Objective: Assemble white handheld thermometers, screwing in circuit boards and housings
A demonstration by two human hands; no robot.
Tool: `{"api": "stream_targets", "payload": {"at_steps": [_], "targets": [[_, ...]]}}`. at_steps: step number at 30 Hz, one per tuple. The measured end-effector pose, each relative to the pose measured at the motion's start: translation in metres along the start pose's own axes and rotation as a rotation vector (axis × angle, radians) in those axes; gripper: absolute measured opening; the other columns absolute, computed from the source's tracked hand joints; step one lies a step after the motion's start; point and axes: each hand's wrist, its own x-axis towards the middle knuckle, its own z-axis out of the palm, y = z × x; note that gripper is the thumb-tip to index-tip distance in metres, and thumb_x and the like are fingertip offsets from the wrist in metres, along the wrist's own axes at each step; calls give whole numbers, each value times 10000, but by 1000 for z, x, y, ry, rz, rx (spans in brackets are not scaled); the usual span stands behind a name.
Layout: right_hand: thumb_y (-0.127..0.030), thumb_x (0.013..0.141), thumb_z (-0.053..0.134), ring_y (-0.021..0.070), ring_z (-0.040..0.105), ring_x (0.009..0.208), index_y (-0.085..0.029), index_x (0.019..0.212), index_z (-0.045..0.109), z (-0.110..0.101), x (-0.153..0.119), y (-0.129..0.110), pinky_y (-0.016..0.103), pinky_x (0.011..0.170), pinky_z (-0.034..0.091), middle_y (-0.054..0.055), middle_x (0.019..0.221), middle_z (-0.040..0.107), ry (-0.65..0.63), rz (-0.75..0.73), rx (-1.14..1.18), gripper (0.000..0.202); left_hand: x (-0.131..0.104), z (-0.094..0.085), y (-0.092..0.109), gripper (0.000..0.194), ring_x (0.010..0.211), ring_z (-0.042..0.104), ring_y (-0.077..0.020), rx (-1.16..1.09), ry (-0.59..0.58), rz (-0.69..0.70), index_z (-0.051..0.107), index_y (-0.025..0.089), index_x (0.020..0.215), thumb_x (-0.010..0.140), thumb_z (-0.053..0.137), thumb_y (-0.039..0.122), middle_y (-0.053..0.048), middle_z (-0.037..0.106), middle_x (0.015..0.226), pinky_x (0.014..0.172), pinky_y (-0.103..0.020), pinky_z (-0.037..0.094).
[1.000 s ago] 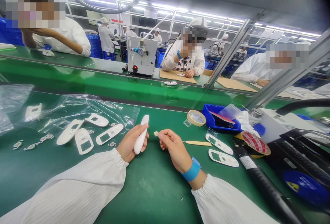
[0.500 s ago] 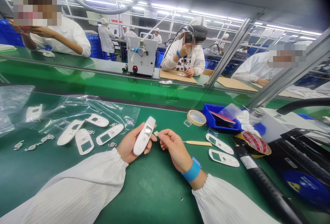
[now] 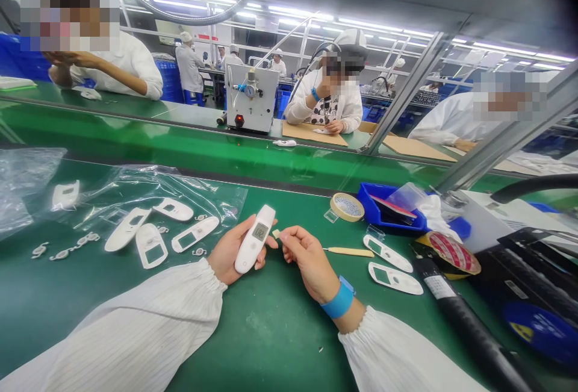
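Note:
My left hand (image 3: 230,253) is wrapped round a white handheld thermometer (image 3: 250,252), tilted with its narrow tip up. Dark characters show on its small grey display (image 3: 259,232). Close to its right side, my right hand (image 3: 307,256), with a blue band on the wrist, pinches a small pale yellowish square piece (image 3: 276,233) between thumb and finger. What that piece is I cannot make out. White casing halves with window cut-outs (image 3: 151,246) lie left of my left hand, among small white clip-like parts (image 3: 90,238).
Clear plastic bags (image 3: 180,184) lie at the left. On the right are a yellow-handled tool (image 3: 350,252), a tape roll (image 3: 347,206), two casing halves (image 3: 395,278), a blue bin (image 3: 383,214) and a black-handled device (image 3: 469,326). Co-workers sit across the bench beyond a metal frame.
The thermometer's display was blank and now shows dark characters. Both hands keep nearly the same pose; the whole view has shifted slightly.

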Motion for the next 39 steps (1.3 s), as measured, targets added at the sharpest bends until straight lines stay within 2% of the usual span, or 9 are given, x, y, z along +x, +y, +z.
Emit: {"api": "stream_targets", "payload": {"at_steps": [21,26,29,34,39], "targets": [[-408,663,634,69,382,482,-178,704,526,-1,1,2,227,500,304,-54,526,471,-5,-17,-20,258,1,0,-1,399,414,474,-114,9,45,-2,518,86,1078,863,365,386,-81,615,692,374,-240,376],[-428,705,591,79,411,522,-176,718,518,4,-6,0,234,526,333,-39,578,487,-51,-140,-140,263,3,-1,-3,390,594,577,-156,-4,106,-2,538,73,1055,862,385,375,-89,627,705,518,-252,463],[-431,729,563,83,400,535,-172,709,507,10,-11,0,240,543,336,-32,593,480,-104,-183,-235,266,3,0,-4,379,611,582,-150,-38,93,10,540,82,1053,863,389,373,-72,632,695,587,-256,472],[-405,745,545,85,365,535,-174,701,498,14,-13,4,235,530,314,-41,575,428,-127,-207,-291,240,2,4,-3,341,565,562,-131,-62,110,15,559,95,985,861,399,370,-47,624,658,583,-248,455],[-346,752,541,85,366,502,-175,697,497,16,-14,4,237,520,317,-54,518,415,-164,-223,-327,186,2,7,-4,342,656,600,-153,-51,131,-4,590,105,935,859,403,380,-55,641,693,637,-246,455]]}}
